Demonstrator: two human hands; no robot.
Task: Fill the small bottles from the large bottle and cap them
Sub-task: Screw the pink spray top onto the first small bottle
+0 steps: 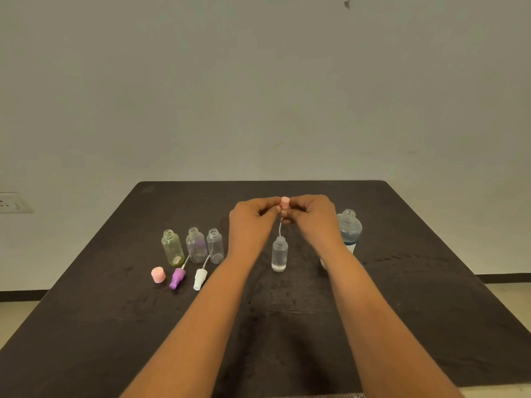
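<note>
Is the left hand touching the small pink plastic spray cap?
Touching. The head view shows the left hand pinching the small pink plastic spray cap with its fingertips.

- A dark table (287, 326) with a worn, speckled top spreads beneath the fingers (271, 208) and out to both sides.
- A plain pale wall (258, 81) rises behind and above the fingers.
- A white wall socket (13, 202) sits far left of the fingers.
- A small dark mark (347, 4) shows high above them, slightly right.
- A dark skirting strip (502, 277) runs lower right of the fingers, with pale floor (514, 294) below it.
</note>
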